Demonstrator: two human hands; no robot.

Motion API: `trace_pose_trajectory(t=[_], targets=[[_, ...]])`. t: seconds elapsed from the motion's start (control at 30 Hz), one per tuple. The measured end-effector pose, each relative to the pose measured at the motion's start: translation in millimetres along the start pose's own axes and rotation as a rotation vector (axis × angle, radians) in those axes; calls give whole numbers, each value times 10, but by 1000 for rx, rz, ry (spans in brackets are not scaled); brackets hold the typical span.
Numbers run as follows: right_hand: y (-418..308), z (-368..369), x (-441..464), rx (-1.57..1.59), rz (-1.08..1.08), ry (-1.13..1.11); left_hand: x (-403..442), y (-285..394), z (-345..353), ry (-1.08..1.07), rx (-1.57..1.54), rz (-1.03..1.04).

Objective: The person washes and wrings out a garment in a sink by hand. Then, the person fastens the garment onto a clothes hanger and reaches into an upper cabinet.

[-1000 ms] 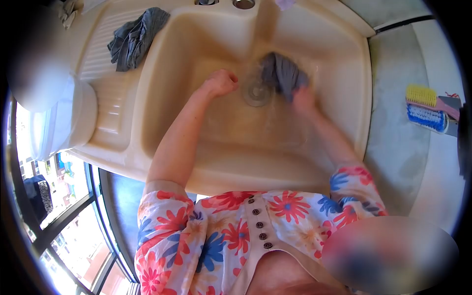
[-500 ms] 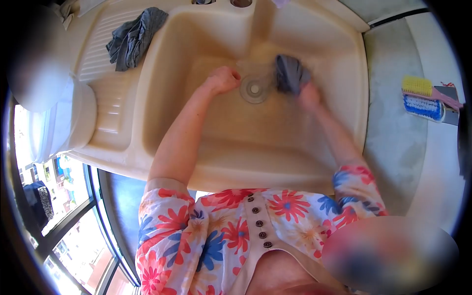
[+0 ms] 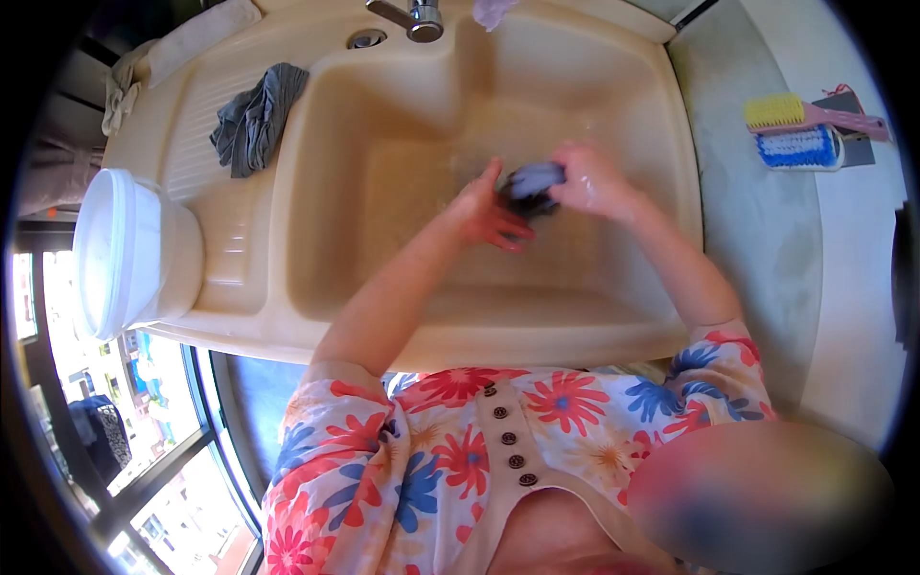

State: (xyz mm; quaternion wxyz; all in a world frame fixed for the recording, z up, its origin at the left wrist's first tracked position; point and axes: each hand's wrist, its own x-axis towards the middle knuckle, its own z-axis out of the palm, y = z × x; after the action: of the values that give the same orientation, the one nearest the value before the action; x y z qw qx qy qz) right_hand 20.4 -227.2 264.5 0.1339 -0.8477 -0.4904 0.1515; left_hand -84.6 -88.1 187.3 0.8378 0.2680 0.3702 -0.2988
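Over the beige sink basin (image 3: 383, 278), my right hand (image 3: 592, 180) is closed on a wet, dark grey cloth (image 3: 529, 195). The cloth is bunched up and blurred by motion, so its kind cannot be made out. Against the cloth's left side is my left hand (image 3: 487, 213), its thumb and fingers spread apart; whether it touches the fabric is hard to tell. Both hands are inside the basin, and the drain is hidden behind them and the cloth. A second crumpled grey cloth (image 3: 257, 120) lies on the ribbed drainboard to the left.
A chrome faucet (image 3: 422, 19) stands at the back rim. On the left, a white bucket (image 3: 177, 249) is tipped beside the drainboard. Two brushes, one yellow and pink (image 3: 781, 112) and one blue and white (image 3: 797, 149), lie on the right-hand ledge.
My right hand has brought the cloth leftward to mid-basin. My left hand has moved right toward it, its curled fingers now spread. The view has shifted, showing the faucet.
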Motion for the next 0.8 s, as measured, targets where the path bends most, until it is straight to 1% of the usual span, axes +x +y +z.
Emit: trace_pose_trajectory(t=[0.07, 0.1, 0.13, 0.23, 0.27, 0.37, 0.4, 0.5, 0.53, 0.6, 0.67, 0.7, 0.73, 0.77, 0.8], targets=[[-280, 97, -140, 79, -117, -24, 144, -150, 54, -107, -186, 201], [-372, 209, -221, 128, -288, 75, 268, -200, 16, -165, -275, 296], [-571, 229, -321, 148, -279, 70, 496, -232, -107, -144, -353, 481], [-816, 207, -512, 228, -366, 98, 13, -46, -54, -244, -313, 291], [-830, 218, -534, 237, -385, 83, -32, -21, -102, -308, -281, 331], [-883, 227, -554, 272, -465, 58, -122, 115, -156, -223, -411, 398], [-902, 235, -570, 291, -501, 61, -152, 156, -240, -351, -361, 375], [-921, 118, -555, 366, -616, 39, -144, 239, -283, -192, -444, 464], [-926, 36, -552, 392, -652, 23, -111, 261, -341, -278, -451, 444], [-776, -120, -389, 522, -591, -183, -17, 302, -485, -446, -458, 407], [-344, -336, 24, 960, -492, -304, 17, 254, -482, -304, -428, 507], [-77, -430, 231, 1100, -359, -279, 32, 205, -453, -232, -415, 557], [157, -506, 465, 1231, -221, -250, -169, 166, -262, -266, -494, 571], [405, -321, 724, 1382, -129, -183, -201, 154, -157, -287, -513, 566], [787, 180, 966, 1410, -10, -225, -202, 163, -72, -311, -532, 563]])
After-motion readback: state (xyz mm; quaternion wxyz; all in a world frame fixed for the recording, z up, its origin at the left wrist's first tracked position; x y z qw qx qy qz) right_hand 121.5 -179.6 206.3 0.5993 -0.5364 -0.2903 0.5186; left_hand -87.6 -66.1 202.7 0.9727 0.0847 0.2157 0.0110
